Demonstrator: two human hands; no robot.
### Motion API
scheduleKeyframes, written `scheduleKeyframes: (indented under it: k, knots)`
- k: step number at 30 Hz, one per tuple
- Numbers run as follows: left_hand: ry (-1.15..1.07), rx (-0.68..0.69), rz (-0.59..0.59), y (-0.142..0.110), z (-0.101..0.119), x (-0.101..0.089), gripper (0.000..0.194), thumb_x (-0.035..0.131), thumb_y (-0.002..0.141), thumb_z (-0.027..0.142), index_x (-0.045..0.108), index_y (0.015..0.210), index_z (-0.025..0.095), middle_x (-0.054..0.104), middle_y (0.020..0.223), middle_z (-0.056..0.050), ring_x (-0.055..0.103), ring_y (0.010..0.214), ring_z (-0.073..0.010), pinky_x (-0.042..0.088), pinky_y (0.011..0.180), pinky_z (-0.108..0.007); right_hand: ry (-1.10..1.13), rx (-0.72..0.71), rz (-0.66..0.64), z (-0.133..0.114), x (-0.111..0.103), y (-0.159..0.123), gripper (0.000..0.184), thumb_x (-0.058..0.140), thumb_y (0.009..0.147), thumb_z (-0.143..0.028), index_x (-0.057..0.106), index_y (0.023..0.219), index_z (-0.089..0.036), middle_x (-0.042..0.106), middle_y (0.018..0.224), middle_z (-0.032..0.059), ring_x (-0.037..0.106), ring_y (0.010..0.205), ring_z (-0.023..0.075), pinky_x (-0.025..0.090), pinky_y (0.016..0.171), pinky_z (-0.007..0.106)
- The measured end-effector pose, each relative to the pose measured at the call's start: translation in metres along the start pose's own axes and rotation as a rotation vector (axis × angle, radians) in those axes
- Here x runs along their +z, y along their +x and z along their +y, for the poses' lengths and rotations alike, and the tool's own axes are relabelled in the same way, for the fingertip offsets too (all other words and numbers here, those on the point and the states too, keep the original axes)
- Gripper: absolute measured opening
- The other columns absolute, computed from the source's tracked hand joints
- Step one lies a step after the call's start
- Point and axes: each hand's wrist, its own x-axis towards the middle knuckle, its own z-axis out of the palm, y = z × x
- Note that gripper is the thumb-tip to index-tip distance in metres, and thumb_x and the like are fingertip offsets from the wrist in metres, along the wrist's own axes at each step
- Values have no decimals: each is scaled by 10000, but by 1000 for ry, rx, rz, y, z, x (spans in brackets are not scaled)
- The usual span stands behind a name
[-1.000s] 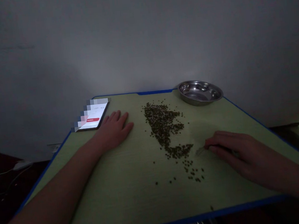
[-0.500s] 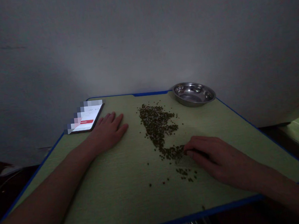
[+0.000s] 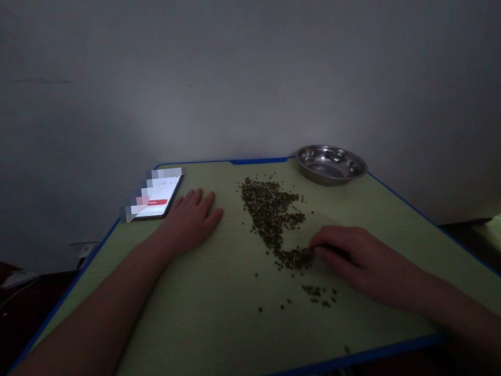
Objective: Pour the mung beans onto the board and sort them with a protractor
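Small dark green beans [image 3: 270, 207], which look like mung beans, lie spread in a thin heap on the light green tabletop [image 3: 192, 323]. At the near right end of that heap is my right hand [image 3: 357, 260], thumb and fingers pinched together and touching the beans. Whatever sits between those fingertips is hidden. My left hand [image 3: 194, 220] rests flat on the table left of the heap, fingers spread, holding nothing. A small loose cluster of beans [image 3: 318, 294] lies nearer me, below the right fingertips, with a few single beans to its left.
A shiny metal bowl [image 3: 331, 165] stands at the far right corner. A phone [image 3: 156, 197] with a lit screen lies at the far left, just beyond my left fingers. Blue edging [image 3: 257, 161] rims the table, and a grey wall [image 3: 239, 71] rises behind it.
The whole view has shifted slightly, so everything sits a little further right. My right fingertips stay pinched at the heap's near end; my left hand remains flat in place.
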Motion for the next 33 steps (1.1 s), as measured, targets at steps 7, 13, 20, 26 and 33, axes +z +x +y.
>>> scheduleKeyframes:
  k: [7,13,20,26,33]
  knots:
    - [23,-15,-19,-1,2,-2,651,195,947,494,392,1416,87,429,1439,-217,356,1353,-326,288,1088,-466,-5,-3,-34,-6,7,5,223,412,940,-215,622,877,-171,644,810,47,586,744,187,449,685,326]
    - [30,-53,-19,0,1,2,649,194,946,516,371,1436,129,393,1483,-185,319,1384,-318,268,1105,-457,-7,-15,-51,-11,5,14,194,440,921,-204,625,875,-171,644,819,42,580,751,185,435,690,326]
    - [5,-35,1,-1,2,1,638,225,950,503,387,1427,112,402,1471,-210,334,1372,-329,274,1096,-480,-71,21,6,-9,7,20,197,436,908,-199,609,817,-170,631,769,41,569,719,184,413,652,316]
    - [-19,-50,-24,-2,4,-2,646,239,950,502,377,1436,99,381,1481,-217,315,1383,-336,251,1109,-472,-106,9,-9,-15,11,29,191,447,907,-194,621,830,-171,630,762,33,563,709,180,406,658,317]
    - [-12,-39,2,-2,4,0,627,246,948,505,396,1419,119,399,1481,-196,333,1373,-333,261,1098,-469,-90,-78,-78,-24,16,39,174,462,918,-195,623,861,-160,638,810,42,563,731,174,402,670,308]
